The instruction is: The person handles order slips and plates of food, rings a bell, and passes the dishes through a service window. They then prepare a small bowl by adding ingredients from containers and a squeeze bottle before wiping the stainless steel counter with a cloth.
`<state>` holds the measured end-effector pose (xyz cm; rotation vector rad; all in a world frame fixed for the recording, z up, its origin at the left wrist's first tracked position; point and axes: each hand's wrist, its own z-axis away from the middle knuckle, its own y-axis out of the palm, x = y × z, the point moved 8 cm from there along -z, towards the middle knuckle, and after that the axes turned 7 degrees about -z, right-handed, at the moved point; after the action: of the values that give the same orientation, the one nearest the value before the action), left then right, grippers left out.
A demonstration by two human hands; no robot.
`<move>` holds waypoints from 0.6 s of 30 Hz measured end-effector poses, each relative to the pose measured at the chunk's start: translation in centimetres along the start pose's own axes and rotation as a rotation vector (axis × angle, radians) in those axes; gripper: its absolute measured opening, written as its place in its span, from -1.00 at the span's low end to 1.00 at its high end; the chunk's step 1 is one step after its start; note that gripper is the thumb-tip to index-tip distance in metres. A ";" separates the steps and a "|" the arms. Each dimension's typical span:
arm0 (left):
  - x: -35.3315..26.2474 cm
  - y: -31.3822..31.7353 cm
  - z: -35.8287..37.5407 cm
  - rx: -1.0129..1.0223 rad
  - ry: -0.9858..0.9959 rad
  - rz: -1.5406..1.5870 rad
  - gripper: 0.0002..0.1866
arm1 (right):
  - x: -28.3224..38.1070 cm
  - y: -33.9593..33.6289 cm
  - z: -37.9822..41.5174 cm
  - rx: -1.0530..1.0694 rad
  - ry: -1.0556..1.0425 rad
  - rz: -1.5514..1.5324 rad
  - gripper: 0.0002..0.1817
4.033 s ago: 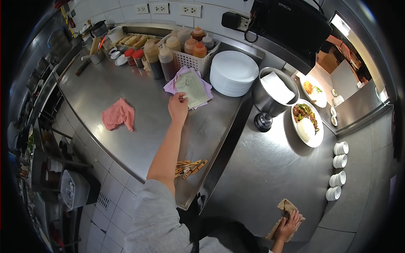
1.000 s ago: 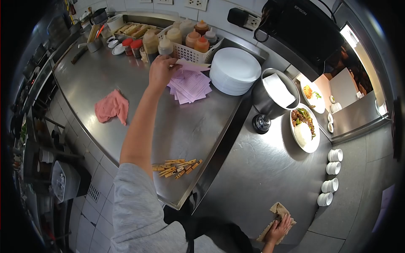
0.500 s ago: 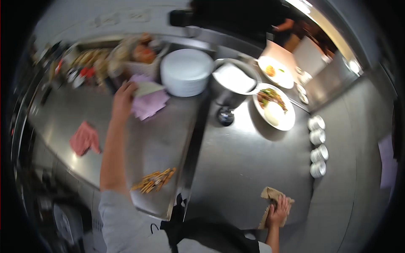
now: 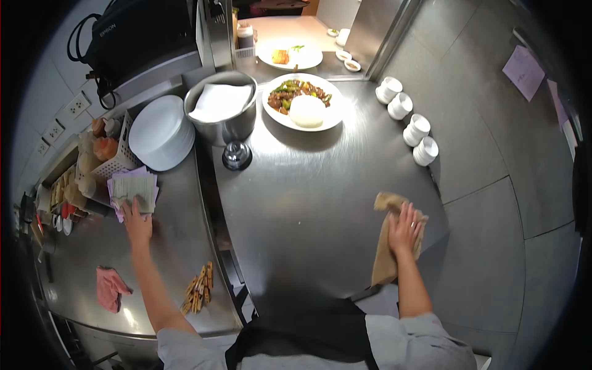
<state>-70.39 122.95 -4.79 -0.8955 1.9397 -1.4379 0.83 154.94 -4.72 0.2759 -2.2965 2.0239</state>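
Note:
My left hand (image 4: 137,217) rests its spread fingers on the lower edge of a stack of green and purple paper slips (image 4: 135,188), on the left steel counter. My right hand (image 4: 404,228) lies with fingers stretched out on a tan cloth (image 4: 387,250), near the right edge of the steel table. Left of centre lie a pink cloth (image 4: 109,288) and a pile of wooden clothespins (image 4: 198,288). A plate of food with rice (image 4: 306,112) stands towards the back.
White plates (image 4: 161,132) are stacked beside a metal pot (image 4: 232,123) holding white paper. A service bell (image 4: 237,155) stands before the pot. Stacked white cups (image 4: 417,129) line the right edge. Bottles and a white basket (image 4: 123,151) stand at the back left.
The view has turned, shifting the scene. My left hand, raised by the slips before, now lies on them, and the slips lie flatter. My right hand stays on the tan cloth.

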 end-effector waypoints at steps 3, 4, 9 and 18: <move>-3.1 -2.8 2.4 -0.039 0.051 0.085 -0.32 | 0.6 1.0 -5.8 -0.006 0.216 0.029 -0.26; -4.7 -3.6 3.1 -0.065 0.084 0.127 -0.34 | 2.8 1.3 -7.2 0.012 0.246 0.035 -0.25; -16.8 -7.8 3.7 -0.074 0.271 0.361 -0.40 | 25.8 3.6 -1.3 -0.204 -0.680 -0.192 -0.33; -31.3 -3.4 -0.2 0.055 0.373 0.538 -0.41 | 26.4 0.1 25.9 0.372 -1.618 -0.836 -0.37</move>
<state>-50.48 146.81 -0.02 -0.0516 2.1675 -1.3773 -23.35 126.96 -3.73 3.0363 -1.2824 1.6911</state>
